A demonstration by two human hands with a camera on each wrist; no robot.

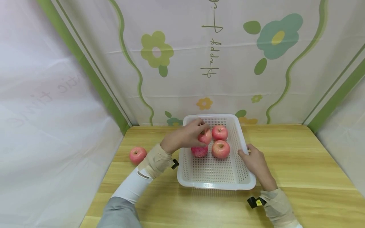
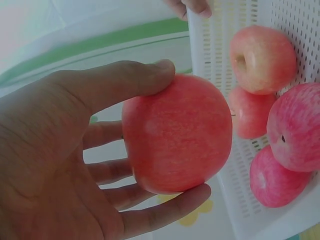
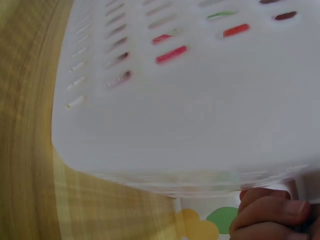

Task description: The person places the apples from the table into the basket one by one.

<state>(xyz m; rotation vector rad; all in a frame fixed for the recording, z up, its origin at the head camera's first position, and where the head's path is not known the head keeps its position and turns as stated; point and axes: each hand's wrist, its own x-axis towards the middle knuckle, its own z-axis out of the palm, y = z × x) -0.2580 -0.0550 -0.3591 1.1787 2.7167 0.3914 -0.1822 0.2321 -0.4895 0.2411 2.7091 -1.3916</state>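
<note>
A white perforated plastic basket (image 1: 209, 185) holds several red apples, among them a pinkish apple (image 1: 220, 149) and a striped one (image 2: 300, 127). My left hand (image 1: 189, 134) reaches over the basket's left side and grips a red apple (image 2: 177, 134), thumb on one side and fingers spread round the other. At the basket's right rim, my right hand (image 1: 255, 160) holds on, its thumb over the edge. The right wrist view is mostly filled by the basket's slotted outer surface, with curled fingers (image 3: 270, 215) at the lower right.
Another red apple (image 1: 138, 155) lies on the wooden table (image 1: 296, 164), left of the basket and near my left forearm. A flower-printed white curtain (image 1: 182, 63) hangs behind the table, with more white cloth on both sides.
</note>
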